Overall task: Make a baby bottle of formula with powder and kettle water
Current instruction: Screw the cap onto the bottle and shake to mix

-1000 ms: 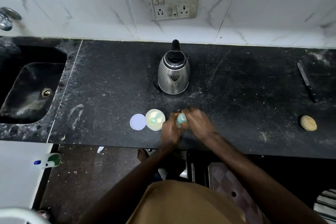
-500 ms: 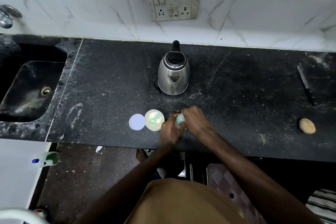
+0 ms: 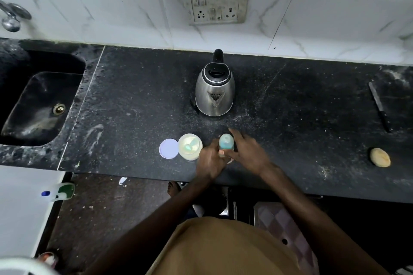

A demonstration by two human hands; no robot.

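Both hands on the baby bottle (image 3: 226,142) at the counter's (image 3: 134,107) near edge. Left hand (image 3: 210,159) wrapped round its lower body; right hand (image 3: 248,152) against its right side, fingers loosely open, grip unclear. Cap on. Just left of the left hand: open powder tub (image 3: 190,146), scoop inside, lid (image 3: 168,148) beside it. Beyond the hands: kettle (image 3: 215,94), standing untouched. Judged mid-task; whether powder or water is in, cannot tell.

both forearms bare with no sleeves showing, the left hand (image 3: 210,159) and right hand (image 3: 248,152) ungloved; a plain tan-brown garment (image 3: 223,248) covers the torso below.
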